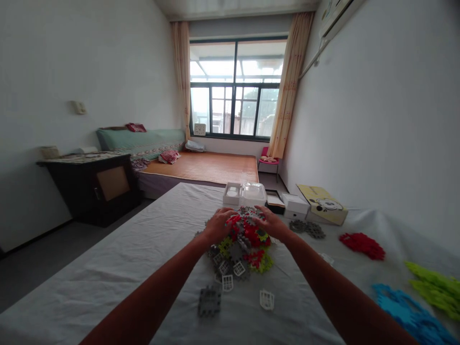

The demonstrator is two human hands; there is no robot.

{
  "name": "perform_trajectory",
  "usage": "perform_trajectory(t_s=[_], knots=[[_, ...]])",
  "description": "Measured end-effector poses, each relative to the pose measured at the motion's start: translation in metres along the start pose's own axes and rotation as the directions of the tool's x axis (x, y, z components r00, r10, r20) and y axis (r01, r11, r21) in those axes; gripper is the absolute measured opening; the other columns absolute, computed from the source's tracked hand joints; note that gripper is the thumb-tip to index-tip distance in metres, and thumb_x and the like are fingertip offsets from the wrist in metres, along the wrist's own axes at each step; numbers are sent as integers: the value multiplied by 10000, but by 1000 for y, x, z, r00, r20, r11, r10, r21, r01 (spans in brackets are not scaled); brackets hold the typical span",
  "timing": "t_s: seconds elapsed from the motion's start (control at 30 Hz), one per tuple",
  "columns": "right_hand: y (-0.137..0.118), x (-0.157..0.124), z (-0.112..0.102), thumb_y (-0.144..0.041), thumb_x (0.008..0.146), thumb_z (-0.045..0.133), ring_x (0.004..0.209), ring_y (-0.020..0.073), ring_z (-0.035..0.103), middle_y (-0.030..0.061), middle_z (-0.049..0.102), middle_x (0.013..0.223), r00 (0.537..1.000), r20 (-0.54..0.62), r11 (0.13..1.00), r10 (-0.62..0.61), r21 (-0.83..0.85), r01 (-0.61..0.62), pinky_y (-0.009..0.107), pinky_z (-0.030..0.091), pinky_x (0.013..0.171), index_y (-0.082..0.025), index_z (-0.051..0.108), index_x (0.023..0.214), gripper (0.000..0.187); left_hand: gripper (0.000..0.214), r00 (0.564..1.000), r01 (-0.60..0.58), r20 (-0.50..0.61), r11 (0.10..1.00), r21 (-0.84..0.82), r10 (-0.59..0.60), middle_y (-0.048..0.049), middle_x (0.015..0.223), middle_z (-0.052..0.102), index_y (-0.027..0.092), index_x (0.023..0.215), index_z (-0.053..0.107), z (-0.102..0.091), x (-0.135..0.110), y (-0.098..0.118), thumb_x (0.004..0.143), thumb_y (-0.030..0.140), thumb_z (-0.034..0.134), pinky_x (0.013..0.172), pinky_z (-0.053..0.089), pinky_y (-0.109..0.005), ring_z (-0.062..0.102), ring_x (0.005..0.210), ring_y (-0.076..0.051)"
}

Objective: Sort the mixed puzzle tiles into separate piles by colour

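Note:
A mixed pile of red, grey and lime-green interlocking plastic tiles lies on the white cloth in front of me. My left hand rests at the pile's left far side, fingers stretched onto the pieces. Opposite it, my right hand touches the right far side, its thumb and fingers apart. Neither hand visibly lifts a piece, though some fingertips blend into the pile. White window-like lattice pieces lie at its near edge. Closer to me are a separate grey tile and another white lattice piece.
Sorted to the right lie grey pieces, red pieces, lime-green pieces and blue pieces. Beyond the pile stand a clear plastic container, white boxes and a yellow cartoon box.

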State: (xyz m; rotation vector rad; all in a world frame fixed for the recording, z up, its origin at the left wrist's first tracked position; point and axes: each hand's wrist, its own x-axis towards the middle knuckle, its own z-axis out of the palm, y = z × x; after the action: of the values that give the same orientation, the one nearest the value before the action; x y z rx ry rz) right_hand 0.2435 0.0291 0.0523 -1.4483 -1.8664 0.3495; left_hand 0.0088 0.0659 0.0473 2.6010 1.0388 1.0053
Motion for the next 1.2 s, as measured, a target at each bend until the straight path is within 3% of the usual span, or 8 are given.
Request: perform_trajectory(t_s=[0.13,0.23,0.37,0.5,0.7,0.8,1.0,1.2], knots=[[-6,-37,-20,-374,837,485,876,193,639,80,665,1026,999,15,998,45,51,-46,336,499,786,-197,576,1091,323,345,981,143,-129,990,-10,-143,-73,1167,611,205,1101,637,-13,-5,-21,782,185,508,1004,391,-367,525,1109,-216],[-15,-86,-22,-387,756,607,721,161,630,26,661,919,962,273,997,18,73,-39,282,504,659,-232,605,935,237,317,923,337,-195,941,-1,-331,-89,1125,638,176,1053,655,-15,-17,-48,778,216,502,1003,384,-384,538,1099,-227],[-23,-137,-7,-318,533,792,706,159,611,10,612,1002,876,482,1000,3,11,-9,259,494,620,-286,597,945,456,295,894,411,-186,911,-21,-407,-96,1032,676,169,981,671,-3,-34,-76,799,317,492,954,420,-404,583,1028,-242],[-22,-136,10,-208,657,693,699,146,609,10,606,925,946,321,998,45,28,-57,243,488,624,-259,601,899,264,354,899,404,-161,913,-53,-407,-85,1032,674,183,986,660,13,-44,-82,843,400,420,938,437,-357,591,1026,-219],[-9,-76,18,-297,816,548,641,125,574,31,600,886,997,-72,999,33,-37,-36,279,473,672,-196,601,898,141,438,920,354,-116,922,-156,-373,-92,1094,646,185,1026,637,18,-49,-82,889,463,328,967,415,-335,571,1070,-209],[-5,-50,26,-319,800,583,665,133,589,63,611,983,995,-96,995,32,-90,-41,287,470,705,-191,614,1031,266,468,928,341,-100,927,-153,-358,-101,1087,644,172,1014,639,17,-50,-86,889,481,310,966,413,-337,571,1059,-218],[-25,-40,34,-323,862,512,872,191,609,32,651,927,993,-93,986,-69,-155,54,295,462,782,-246,665,915,179,460,937,327,-82,934,-142,-340,-83,1078,653,189,1009,635,16,-50,-93,876,505,328,971,415,-324,580,1053,-217],[-3,-49,-13,-324,834,551,807,191,635,8,682,888,988,-155,990,-13,-139,-9,305,490,753,-288,656,920,141,467,933,339,-88,934,-116,-350,-66,1061,675,197,986,649,13,-47,-94,847,527,350,955,440,-307,606,1032,-218]])
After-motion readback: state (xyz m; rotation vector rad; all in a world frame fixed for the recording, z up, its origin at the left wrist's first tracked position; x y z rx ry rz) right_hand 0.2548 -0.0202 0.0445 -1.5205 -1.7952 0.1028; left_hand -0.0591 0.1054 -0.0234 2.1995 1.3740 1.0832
